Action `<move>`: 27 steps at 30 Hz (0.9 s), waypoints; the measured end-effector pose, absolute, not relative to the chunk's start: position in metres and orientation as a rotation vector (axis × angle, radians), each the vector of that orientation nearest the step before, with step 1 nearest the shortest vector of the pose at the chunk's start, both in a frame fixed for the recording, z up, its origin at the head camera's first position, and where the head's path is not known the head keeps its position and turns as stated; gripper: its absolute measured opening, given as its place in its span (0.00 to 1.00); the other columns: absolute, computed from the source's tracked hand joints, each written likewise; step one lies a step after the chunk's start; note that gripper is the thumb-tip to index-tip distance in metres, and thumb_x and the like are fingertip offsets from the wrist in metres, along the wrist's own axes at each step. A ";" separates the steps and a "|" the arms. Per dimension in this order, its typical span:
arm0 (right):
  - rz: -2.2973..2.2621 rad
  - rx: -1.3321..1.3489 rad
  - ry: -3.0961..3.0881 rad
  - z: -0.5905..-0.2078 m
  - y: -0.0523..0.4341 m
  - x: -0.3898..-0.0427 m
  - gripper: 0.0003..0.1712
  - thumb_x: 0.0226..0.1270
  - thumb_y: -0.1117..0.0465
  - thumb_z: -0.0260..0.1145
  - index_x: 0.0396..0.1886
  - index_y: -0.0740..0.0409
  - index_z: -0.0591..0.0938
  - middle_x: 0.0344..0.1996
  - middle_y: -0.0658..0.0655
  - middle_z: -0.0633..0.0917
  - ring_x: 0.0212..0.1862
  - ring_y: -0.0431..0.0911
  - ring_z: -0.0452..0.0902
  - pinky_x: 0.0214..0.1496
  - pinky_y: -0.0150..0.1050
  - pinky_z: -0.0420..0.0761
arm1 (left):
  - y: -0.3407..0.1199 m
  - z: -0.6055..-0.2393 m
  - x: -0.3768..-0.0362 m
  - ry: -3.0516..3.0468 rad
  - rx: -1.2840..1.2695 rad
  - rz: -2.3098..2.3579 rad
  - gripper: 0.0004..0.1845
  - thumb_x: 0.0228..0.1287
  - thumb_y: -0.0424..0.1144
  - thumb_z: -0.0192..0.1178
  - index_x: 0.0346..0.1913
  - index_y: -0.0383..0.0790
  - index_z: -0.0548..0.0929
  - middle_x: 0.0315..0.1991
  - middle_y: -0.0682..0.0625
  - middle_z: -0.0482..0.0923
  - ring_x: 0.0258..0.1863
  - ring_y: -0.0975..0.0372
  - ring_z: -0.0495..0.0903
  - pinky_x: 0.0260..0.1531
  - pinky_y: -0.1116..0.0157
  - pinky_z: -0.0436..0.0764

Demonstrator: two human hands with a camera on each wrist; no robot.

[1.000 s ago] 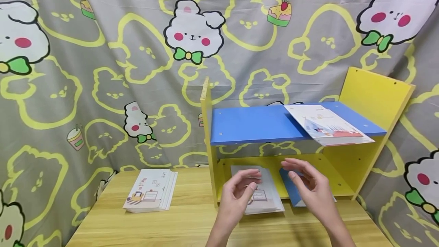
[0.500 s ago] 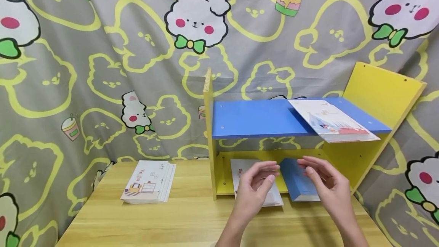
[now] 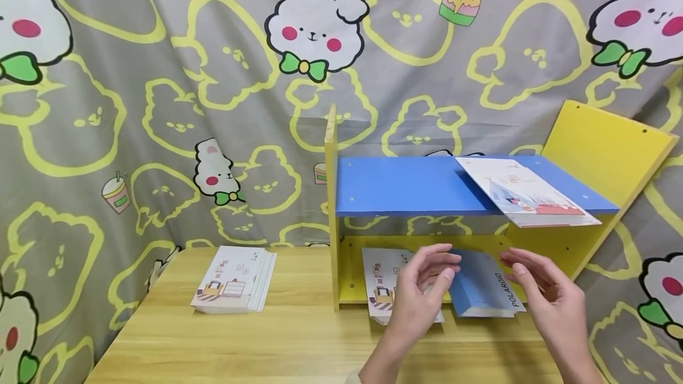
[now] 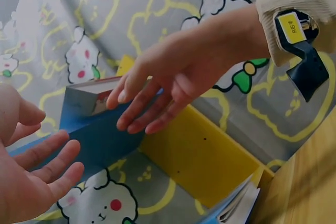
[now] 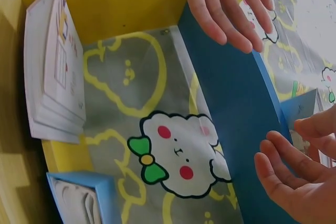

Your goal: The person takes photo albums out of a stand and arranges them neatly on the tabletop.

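My left hand [image 3: 425, 289] is raised in front of the shelf with its fingers loosely bent and nothing in them. Behind it, on the yellow lower board, lies a white illustrated album [image 3: 381, 280], partly covered by that hand. My right hand [image 3: 552, 295] also hangs free, fingers relaxed, near a blue album [image 3: 480, 286] marked POLAROID. Both albums jut past the board's front edge. On the blue upper board [image 3: 395, 185] rests another white album [image 3: 525, 191], its front corner overhanging. The right wrist view shows the lower white album [image 5: 63, 61] and the blue one [image 5: 81, 192] edge-on.
The shelf has yellow side panels [image 3: 331, 206], the right one [image 3: 608, 153] leaning outward. To the left of it, a stack of white illustrated albums [image 3: 235, 280] lies on the wooden table [image 3: 240, 342]. A patterned grey curtain [image 3: 256, 111] hangs behind.
Both hands have shifted to the right, staying apart with nothing held. More of the blue album and its lettering shows now. The albums have stayed in place.
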State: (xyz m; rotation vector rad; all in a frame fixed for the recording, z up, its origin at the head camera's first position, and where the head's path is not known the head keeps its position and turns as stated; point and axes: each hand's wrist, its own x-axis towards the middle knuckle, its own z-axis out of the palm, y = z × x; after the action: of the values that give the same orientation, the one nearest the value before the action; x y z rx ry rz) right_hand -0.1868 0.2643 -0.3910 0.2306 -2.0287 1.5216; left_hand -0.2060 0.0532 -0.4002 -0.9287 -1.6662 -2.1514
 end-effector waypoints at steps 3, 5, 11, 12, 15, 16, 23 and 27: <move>1.498 0.185 -2.033 -0.389 0.270 -0.185 0.18 0.76 0.72 0.60 0.62 0.70 0.80 0.52 0.54 0.88 0.51 0.40 0.85 0.49 0.30 0.84 | 0.057 -0.399 -0.207 -1.658 -0.929 -2.170 0.19 0.75 0.30 0.57 0.65 0.42 0.77 0.56 0.44 0.83 0.54 0.58 0.84 0.55 0.61 0.83; 1.493 0.160 -2.042 -0.388 0.273 -0.183 0.18 0.76 0.71 0.61 0.62 0.69 0.80 0.52 0.54 0.88 0.52 0.40 0.85 0.49 0.30 0.84 | 0.059 -0.399 -0.208 -1.655 -0.936 -2.184 0.19 0.75 0.30 0.57 0.65 0.42 0.77 0.56 0.43 0.82 0.54 0.58 0.83 0.56 0.61 0.82; 1.465 0.116 -2.066 -0.386 0.280 -0.182 0.18 0.77 0.68 0.61 0.63 0.67 0.80 0.53 0.54 0.88 0.51 0.39 0.85 0.49 0.29 0.84 | 0.066 -0.396 -0.209 -1.665 -0.957 -2.204 0.19 0.75 0.31 0.57 0.66 0.42 0.76 0.56 0.41 0.82 0.55 0.58 0.83 0.57 0.62 0.82; 1.470 0.112 -2.063 -0.386 0.281 -0.182 0.18 0.77 0.68 0.61 0.63 0.67 0.80 0.53 0.54 0.88 0.51 0.39 0.85 0.49 0.29 0.84 | 0.067 -0.395 -0.209 -1.668 -0.961 -2.204 0.19 0.76 0.31 0.57 0.66 0.42 0.76 0.56 0.42 0.82 0.55 0.59 0.83 0.57 0.62 0.82; 1.510 0.101 -2.030 -0.385 0.284 -0.182 0.18 0.77 0.68 0.61 0.63 0.68 0.80 0.53 0.54 0.88 0.52 0.40 0.85 0.48 0.30 0.84 | 0.069 -0.392 -0.210 -1.669 -0.975 -2.208 0.19 0.76 0.32 0.56 0.67 0.43 0.75 0.57 0.45 0.82 0.55 0.60 0.83 0.57 0.62 0.82; 1.536 0.096 -2.010 -0.384 0.284 -0.183 0.18 0.76 0.68 0.61 0.63 0.69 0.80 0.52 0.54 0.88 0.52 0.41 0.85 0.48 0.30 0.84 | 0.070 -0.391 -0.211 -1.670 -0.978 -2.212 0.19 0.76 0.32 0.56 0.67 0.43 0.75 0.57 0.45 0.82 0.55 0.60 0.83 0.57 0.62 0.82; 1.656 0.044 -1.865 -0.380 0.289 -0.183 0.19 0.74 0.71 0.62 0.62 0.72 0.79 0.51 0.56 0.88 0.51 0.43 0.85 0.46 0.32 0.85 | 0.074 -0.382 -0.214 -1.700 -0.992 -2.228 0.20 0.77 0.33 0.56 0.68 0.44 0.74 0.57 0.43 0.81 0.55 0.62 0.83 0.57 0.65 0.82; 1.619 0.005 -1.861 -0.377 0.292 -0.182 0.20 0.75 0.70 0.63 0.64 0.68 0.79 0.51 0.55 0.88 0.50 0.42 0.85 0.46 0.30 0.85 | 0.075 -0.376 -0.216 -1.714 -1.000 -2.223 0.21 0.78 0.33 0.56 0.70 0.44 0.73 0.58 0.43 0.82 0.55 0.61 0.83 0.56 0.65 0.82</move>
State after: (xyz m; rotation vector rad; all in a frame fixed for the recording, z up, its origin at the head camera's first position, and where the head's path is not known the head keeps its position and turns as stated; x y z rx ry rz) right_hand -0.1816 0.2922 -0.3768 0.0053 -1.8614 1.6194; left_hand -0.2158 0.0754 -0.3758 -0.9997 -1.7139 -2.2229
